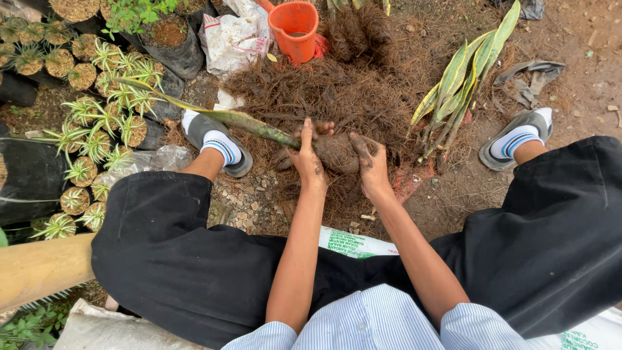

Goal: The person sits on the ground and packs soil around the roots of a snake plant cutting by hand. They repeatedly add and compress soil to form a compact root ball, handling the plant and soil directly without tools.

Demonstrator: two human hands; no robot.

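- While both your hands press around the root ball (337, 152) on the fibre heap (311, 91), you look mid-packing.
- Left hand (308, 159) and right hand (369, 165) clasp it, fingers closed.
- Next move, probably: firm, even squeezing, minding the long leaf (220, 116).

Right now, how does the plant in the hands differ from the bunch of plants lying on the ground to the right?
The plant in the hands is a single leaf pointing left, its root end packed in brown fibre between the left hand and right hand. The bunch of plants has several leaves, lies untouched on the fibre pile, and its roots show bare. Both have long green leaves edged in yellow.
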